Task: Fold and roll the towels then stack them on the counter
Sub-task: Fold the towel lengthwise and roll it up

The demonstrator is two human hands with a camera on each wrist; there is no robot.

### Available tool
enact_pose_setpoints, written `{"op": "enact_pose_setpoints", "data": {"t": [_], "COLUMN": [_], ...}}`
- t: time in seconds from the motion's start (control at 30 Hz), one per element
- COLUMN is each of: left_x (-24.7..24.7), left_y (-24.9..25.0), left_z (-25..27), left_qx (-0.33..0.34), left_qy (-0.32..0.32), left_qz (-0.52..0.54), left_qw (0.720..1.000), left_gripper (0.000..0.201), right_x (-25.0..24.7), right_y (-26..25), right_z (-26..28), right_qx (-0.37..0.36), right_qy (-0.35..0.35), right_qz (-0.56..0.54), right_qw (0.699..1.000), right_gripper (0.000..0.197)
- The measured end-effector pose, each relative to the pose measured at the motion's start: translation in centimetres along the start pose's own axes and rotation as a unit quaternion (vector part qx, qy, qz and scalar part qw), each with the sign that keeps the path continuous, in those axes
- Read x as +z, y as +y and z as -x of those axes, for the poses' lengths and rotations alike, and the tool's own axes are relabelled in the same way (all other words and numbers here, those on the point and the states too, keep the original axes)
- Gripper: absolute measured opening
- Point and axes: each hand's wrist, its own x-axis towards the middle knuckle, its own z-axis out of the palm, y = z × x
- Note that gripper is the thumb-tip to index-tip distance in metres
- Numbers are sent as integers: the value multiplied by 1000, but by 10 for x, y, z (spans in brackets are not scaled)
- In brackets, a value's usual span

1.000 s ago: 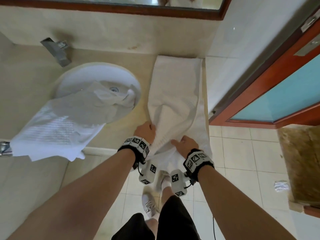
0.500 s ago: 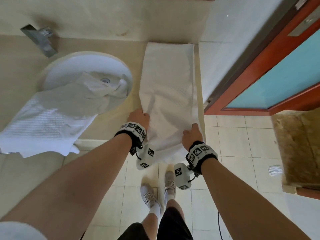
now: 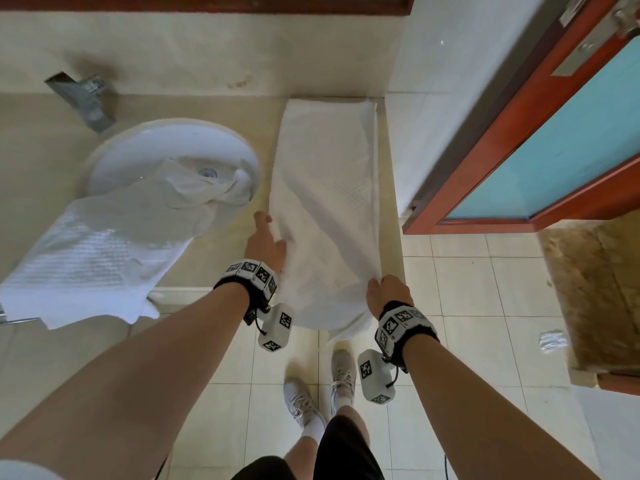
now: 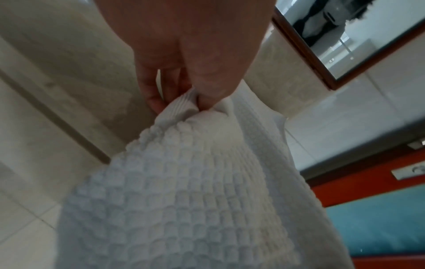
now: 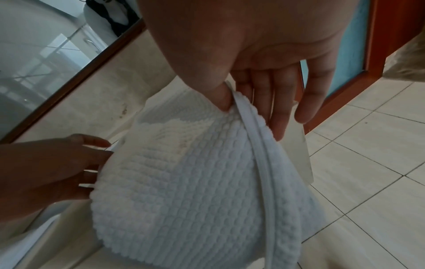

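Towel half off the counter, could slide

Both the left hand [image 3: 265,242] and right hand [image 3: 388,292] pinch the towel [image 3: 325,188] by the counter [image 3: 214,258] edge; the overhang's weight may drag it floorward.

A round white sink [image 3: 221,140] sits below a metal faucet [image 3: 85,98], beside a red-framed door [image 3: 540,140].

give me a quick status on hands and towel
Left hand and right hand pinch the near end of the white towel, laid along the counter. Second towel crumpled over the sink.
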Motion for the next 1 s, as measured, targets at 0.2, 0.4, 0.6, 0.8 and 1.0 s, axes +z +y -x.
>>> {"op": "enact_pose_setpoints", "data": {"t": [0.2, 0.4, 0.6, 0.8, 1.0], "left_x": [4, 6, -1, 8, -1], "left_y": [-12, -18, -8, -8, 4], "left_z": [-4, -4, -6, -15, -19], "left_qx": [91, 82, 162, 217, 179], "left_qy": [-32, -36, -30, -90, -132], "left_qz": [-93, -126, -276, -337, -407], "left_qw": [991, 988, 947, 912, 886], "left_gripper": [59, 50, 40, 76, 79], "right_x": [3, -2, -4, -5, -22], "right_y": [-1, -10, -37, -65, -72], "right_z": [5, 6, -14, -36, -41], "right_qx": [21, -22, -32, 2, 12], "right_qy": [48, 84, 83, 58, 122], "right_qz": [71, 79, -1, -135, -123], "right_qw": [996, 993, 996, 989, 985], "right_gripper": [44, 37, 48, 46, 26]}}
